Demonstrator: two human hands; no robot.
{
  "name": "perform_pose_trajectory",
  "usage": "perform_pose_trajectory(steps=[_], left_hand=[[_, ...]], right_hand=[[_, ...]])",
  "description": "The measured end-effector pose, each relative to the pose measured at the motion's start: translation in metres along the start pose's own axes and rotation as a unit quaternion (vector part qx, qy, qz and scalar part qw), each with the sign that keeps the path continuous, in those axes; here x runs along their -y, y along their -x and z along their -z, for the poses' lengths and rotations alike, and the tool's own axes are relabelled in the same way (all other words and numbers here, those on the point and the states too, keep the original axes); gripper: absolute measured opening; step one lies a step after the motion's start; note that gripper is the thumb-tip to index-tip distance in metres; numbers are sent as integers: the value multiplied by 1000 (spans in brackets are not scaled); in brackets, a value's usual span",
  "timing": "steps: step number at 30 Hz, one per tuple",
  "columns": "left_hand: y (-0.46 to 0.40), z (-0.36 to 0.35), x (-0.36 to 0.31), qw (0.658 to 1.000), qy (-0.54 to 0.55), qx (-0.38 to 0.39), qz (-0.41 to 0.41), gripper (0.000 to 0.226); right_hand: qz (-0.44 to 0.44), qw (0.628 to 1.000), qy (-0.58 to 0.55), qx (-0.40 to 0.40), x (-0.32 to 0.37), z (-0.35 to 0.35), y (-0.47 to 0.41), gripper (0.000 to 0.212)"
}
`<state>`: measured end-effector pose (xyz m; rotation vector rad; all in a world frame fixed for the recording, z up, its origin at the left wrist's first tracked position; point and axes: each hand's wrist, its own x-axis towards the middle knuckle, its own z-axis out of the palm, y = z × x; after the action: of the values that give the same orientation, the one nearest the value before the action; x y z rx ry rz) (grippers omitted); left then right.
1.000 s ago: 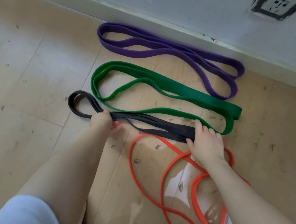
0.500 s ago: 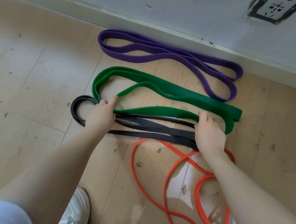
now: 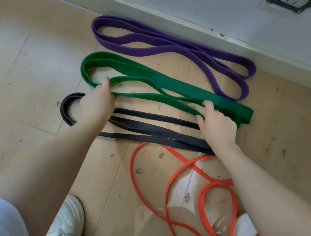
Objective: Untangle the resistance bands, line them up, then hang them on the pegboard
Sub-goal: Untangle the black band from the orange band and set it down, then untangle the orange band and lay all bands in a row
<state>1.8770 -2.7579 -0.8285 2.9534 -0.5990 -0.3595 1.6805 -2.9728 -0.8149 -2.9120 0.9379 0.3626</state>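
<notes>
Green band lies on the floor between the purple band and black band; both hands, left hand and right hand, rest fingers on its near strand (grip unclear), probably straightening the row. Orange band sprawls nearest.

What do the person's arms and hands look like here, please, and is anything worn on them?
Both forearms are bare, with no sleeves, gloves or wristwatch in view. The left hand shows no jewellery. The right hand seems to carry a thin ring on one finger, though it is too small to be sure.
</notes>
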Motion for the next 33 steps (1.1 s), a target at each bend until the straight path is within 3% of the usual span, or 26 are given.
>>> perform_pose_trajectory(steps=[2, 4, 7, 10, 13, 17, 21, 30, 31, 33], left_hand=[[24, -5, -8, 998, 23, -22, -59, 31], [53, -15, -22, 979, 53, 9, -196, 30], [90, -33, -43, 920, 13, 88, -383, 50], [111, -41, -63, 874, -101, 186, -437, 74], [115, -37, -74, 863, -175, 222, -420, 72], [118, -46, -71, 876, -171, 226, -391, 68], [115, -42, -80, 905, -125, 229, -335, 63], [109, -44, -81, 903, -131, 218, -347, 58], [110, -45, -80, 904, -128, 213, -349, 58], [111, -47, -78, 905, -126, 201, -354, 57]], right_hand=[[42, 997, -48, -44, -5, -1, 30, 22], [143, 987, -44, -61, -7, -11, 66, 7], [268, 962, 23, -41, -9, -46, 116, 24], [264, 962, 50, -47, -11, -66, 136, 48], [238, 967, 73, -57, -11, -70, 136, 52], [186, 978, 84, -52, -19, -69, 132, 52], [197, 976, 90, -36, -33, -66, 129, 32], [122, 989, 73, 43, -42, -68, 136, 74], [129, 988, 80, 38, -38, -67, 132, 69], [151, 982, 110, -8, -28, -67, 123, 37]])
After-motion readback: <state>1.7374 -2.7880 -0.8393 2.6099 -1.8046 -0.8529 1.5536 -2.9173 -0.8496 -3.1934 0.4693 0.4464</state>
